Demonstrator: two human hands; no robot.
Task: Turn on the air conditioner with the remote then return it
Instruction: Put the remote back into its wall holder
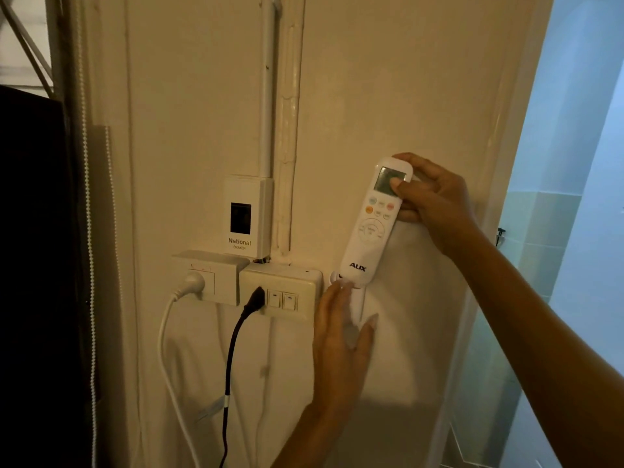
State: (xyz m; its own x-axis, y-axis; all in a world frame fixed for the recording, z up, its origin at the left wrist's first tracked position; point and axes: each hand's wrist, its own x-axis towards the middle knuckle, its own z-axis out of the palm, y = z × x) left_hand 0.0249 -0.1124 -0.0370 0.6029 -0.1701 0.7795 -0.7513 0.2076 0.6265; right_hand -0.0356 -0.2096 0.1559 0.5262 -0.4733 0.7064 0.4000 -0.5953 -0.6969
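A white AUX air-conditioner remote [371,228] stands tilted against the cream wall, its grey screen at the top and coloured buttons below. My right hand [434,201] grips its upper end, thumb on the screen's edge. The remote's lower end sits at the mouth of a white wall holder [356,298]. My left hand [341,336] lies flat over that holder, fingers apart and pointing up, covering most of it. The air conditioner itself is not in view.
Left of the holder are a switch plate with a black plug [256,298], a socket with a white plug [192,283], and a National breaker box [244,217]. Cables hang below. A dark panel [33,265] fills the left; a blue-lit doorway [574,197] opens right.
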